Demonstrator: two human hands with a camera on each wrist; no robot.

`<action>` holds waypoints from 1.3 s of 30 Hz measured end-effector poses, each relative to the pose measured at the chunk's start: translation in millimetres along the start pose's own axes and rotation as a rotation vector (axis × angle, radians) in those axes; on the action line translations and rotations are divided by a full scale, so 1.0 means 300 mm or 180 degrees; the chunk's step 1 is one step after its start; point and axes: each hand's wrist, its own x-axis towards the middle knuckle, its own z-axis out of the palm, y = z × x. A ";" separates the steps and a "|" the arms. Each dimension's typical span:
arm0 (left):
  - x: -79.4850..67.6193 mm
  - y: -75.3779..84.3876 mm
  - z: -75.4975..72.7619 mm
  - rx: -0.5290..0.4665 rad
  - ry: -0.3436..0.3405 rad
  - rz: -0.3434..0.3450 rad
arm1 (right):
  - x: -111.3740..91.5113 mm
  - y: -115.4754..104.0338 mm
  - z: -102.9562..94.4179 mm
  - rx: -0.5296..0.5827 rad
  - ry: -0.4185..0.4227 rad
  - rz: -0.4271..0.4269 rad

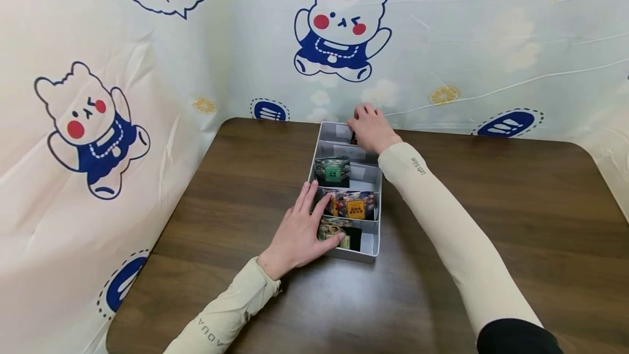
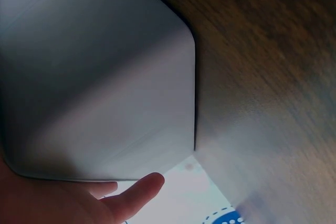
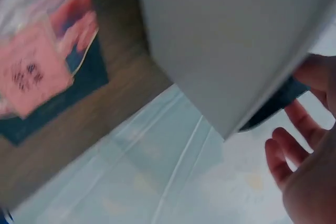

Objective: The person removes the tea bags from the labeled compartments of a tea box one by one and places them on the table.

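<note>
A long grey divided box (image 1: 379, 234) stands on the table, with flat picture packets in its compartments. Spread along its near left side, my left hand (image 1: 300, 236) has its fingers straight across the rim and the thumb over the nearest compartment. Under that hand lie a packet with a yellow-orange label (image 1: 356, 210) and a dark packet with a pale green label (image 1: 354, 240). Further back is a green-labelled packet (image 1: 332, 172). At the far right corner, my right hand (image 1: 372, 129) pinches a dark packet (image 3: 275, 103), mostly hidden by the box wall and fingers.
The brown wooden table (image 1: 245, 190) meets a printed cloth (image 1: 432, 26) close behind the box. In the right wrist view, a pink-labelled packet (image 3: 34, 69) appears beside the grey wall.
</note>
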 end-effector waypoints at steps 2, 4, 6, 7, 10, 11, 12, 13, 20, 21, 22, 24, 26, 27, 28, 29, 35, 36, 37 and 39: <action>0.001 0.002 0.001 0.0009 0.0014 0.0006 | -0.017 0.019 -0.016 0.0338 -0.0061 0.0082; 0.002 0.002 0.002 0.0019 0.0021 0.0004 | -0.036 0.042 -0.030 0.0580 -0.0124 0.0135; 0.003 0.002 0.003 0.0016 0.0032 0.0003 | -0.057 0.065 -0.042 0.0692 -0.0207 0.0113; 0.002 0.002 0.004 0.0022 0.0031 0.0002 | -0.066 0.076 -0.045 0.0720 -0.0245 0.0062; 0.002 0.000 0.006 0.0008 0.0031 0.0001 | -0.089 0.098 -0.048 0.0813 -0.0361 -0.0057; 0.002 -0.001 0.005 0.0003 0.0030 -0.0003 | -0.093 0.102 -0.046 0.0839 -0.0370 -0.0079; 0.002 -0.001 0.005 -0.0006 0.0028 -0.0006 | -0.096 0.105 -0.043 0.0868 -0.0360 -0.0086; 0.003 -0.001 0.005 -0.0011 0.0024 -0.0008 | -0.098 0.107 -0.041 0.0903 -0.0345 -0.0075; 0.004 0.001 0.007 -0.0055 0.0004 -0.0003 | -0.131 0.134 -0.066 0.1026 0.0080 -0.0062; 0.004 0.001 0.007 -0.0051 0.0009 -0.0005 | -0.137 0.143 -0.077 0.1113 0.0184 -0.0080; 0.004 0.002 0.006 -0.0053 0.0018 -0.0002 | -0.145 0.153 -0.088 0.1210 0.0313 -0.0094; 0.004 0.003 0.006 -0.0060 0.0038 0.0012 | -0.165 0.179 -0.108 0.1495 0.0566 -0.0134; 0.007 0.003 0.006 -0.0083 0.0045 0.0011 | -0.192 0.212 -0.123 0.1786 0.0800 -0.0142; 0.007 0.003 0.006 -0.0096 0.0041 0.0005 | -0.211 0.230 -0.127 0.1879 0.0868 -0.0130; 0.007 0.002 0.006 -0.0105 0.0034 -0.0002 | -0.230 0.249 -0.128 0.1949 0.0908 -0.0104; 0.007 0.002 0.006 -0.0118 0.0025 -0.0014 | -0.250 0.270 -0.127 0.2007 0.0903 -0.0071; 0.008 0.000 0.007 -0.0163 0.0009 -0.0021 | -0.372 0.403 -0.083 0.2002 0.0462 0.0210; 0.008 0.000 0.007 -0.0172 0.0022 -0.0009 | -0.389 0.422 -0.072 0.1984 0.0359 0.0256; 0.008 0.000 0.007 -0.0172 0.0026 -0.0007 | -0.404 0.441 -0.061 0.1954 0.0261 0.0292; 0.008 -0.001 0.009 -0.0163 0.0034 -0.0005 | -0.430 0.472 -0.039 0.1918 0.0066 0.0358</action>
